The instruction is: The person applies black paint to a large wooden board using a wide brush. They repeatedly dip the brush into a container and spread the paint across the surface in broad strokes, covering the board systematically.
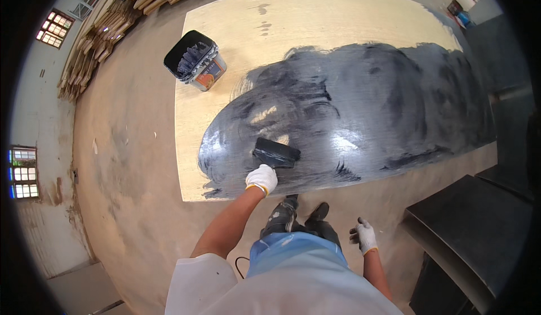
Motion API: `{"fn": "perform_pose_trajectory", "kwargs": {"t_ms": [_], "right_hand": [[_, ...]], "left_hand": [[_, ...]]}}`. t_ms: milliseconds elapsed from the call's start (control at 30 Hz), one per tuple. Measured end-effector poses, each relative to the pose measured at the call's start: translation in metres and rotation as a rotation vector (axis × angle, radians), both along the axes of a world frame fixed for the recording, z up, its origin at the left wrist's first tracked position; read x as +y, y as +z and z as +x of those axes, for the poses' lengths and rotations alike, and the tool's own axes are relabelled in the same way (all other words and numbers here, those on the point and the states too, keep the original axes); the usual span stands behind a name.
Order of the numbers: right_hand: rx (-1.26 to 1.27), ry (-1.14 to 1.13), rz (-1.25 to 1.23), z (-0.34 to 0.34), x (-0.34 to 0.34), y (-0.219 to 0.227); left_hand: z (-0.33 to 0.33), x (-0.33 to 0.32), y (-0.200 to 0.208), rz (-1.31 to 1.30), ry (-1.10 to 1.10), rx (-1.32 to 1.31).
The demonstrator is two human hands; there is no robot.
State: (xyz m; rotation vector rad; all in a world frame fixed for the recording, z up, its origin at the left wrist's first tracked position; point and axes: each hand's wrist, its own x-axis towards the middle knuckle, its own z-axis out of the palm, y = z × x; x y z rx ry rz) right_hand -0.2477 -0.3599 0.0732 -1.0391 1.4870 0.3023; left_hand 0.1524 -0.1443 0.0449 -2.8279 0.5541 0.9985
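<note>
1. Black spreader (276, 152) rests on the smeared board (389, 101), gripped in the left hand (262, 179).
2. Right hand (366, 236) hangs empty, loosely spread.
3. Lidless tub (209, 74) stands on the board's left side.

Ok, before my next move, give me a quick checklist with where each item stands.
1. Left hand gripping the black spreader: ok, closed at its near side.
2. Right hand free: ok, nothing seen in it, off the board's near side.
3. Bucket upright on the board: ok, though close to the left edge.
4. Enough dark paste in the bucket: cannot tell, its depth is hidden.
5. Dark coating covering the whole board: not ok, pale surface shows along the far side and left edge.
</note>
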Motion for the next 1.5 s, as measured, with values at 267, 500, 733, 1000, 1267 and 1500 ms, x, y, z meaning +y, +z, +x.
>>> {"fn": "perform_pose_trajectory", "kwargs": {"t_ms": [267,500,733,1000,1267,1500], "right_hand": [[-0.055,0.057,-0.006,0.037,0.022,0.010],[0.035,-0.098,-0.065,0.011,0.045,0.019],[-0.063,-0.167,-0.073,0.023,0.070,0.028],[-0.096,-0.158,-0.058,0.003,0.098,0.024],[-0.101,-0.284,-0.068,-0.058,0.147,0.007],[-0.012,-0.351,0.032,-0.092,0.207,-0.002]], "left_hand": [[0.164,-0.006,-0.010,-0.080,-0.219,0.059],[0.095,-0.009,0.056,-0.030,-0.274,0.067],[0.075,0.000,0.040,-0.064,-0.426,0.098],[0.186,0.010,-0.011,-0.039,-0.646,-0.079],[0.183,-0.005,0.025,0.004,-0.403,-0.080],[0.162,-0.006,0.042,0.133,-0.649,0.004]]}}
